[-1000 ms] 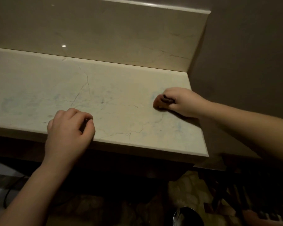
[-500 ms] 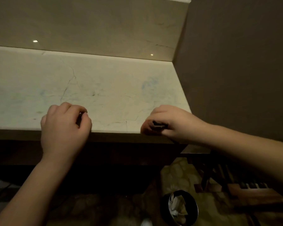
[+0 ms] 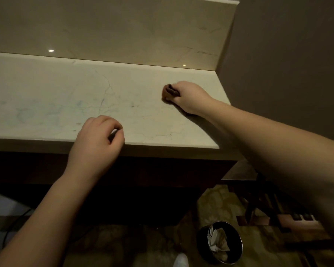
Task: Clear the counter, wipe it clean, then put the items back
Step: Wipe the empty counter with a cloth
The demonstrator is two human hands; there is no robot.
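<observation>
The pale marble counter has faint blue smears and thin dark veins. My right hand presses a small dark brown cloth onto the counter near its right end, fingers closed around it. Only the cloth's front part sticks out of the fist. My left hand rests on the counter's front edge with its fingers curled in. Something small and pale shows between its fingers, too hidden to identify.
A marble backsplash rises behind the counter and a dark wall closes its right end. Below on the patterned floor stands a round dark bin with crumpled paper inside. Dark wooden furniture sits at lower right.
My right hand has slid the cloth from the counter's front edge back toward the backsplash. My left hand has stayed on the front edge.
</observation>
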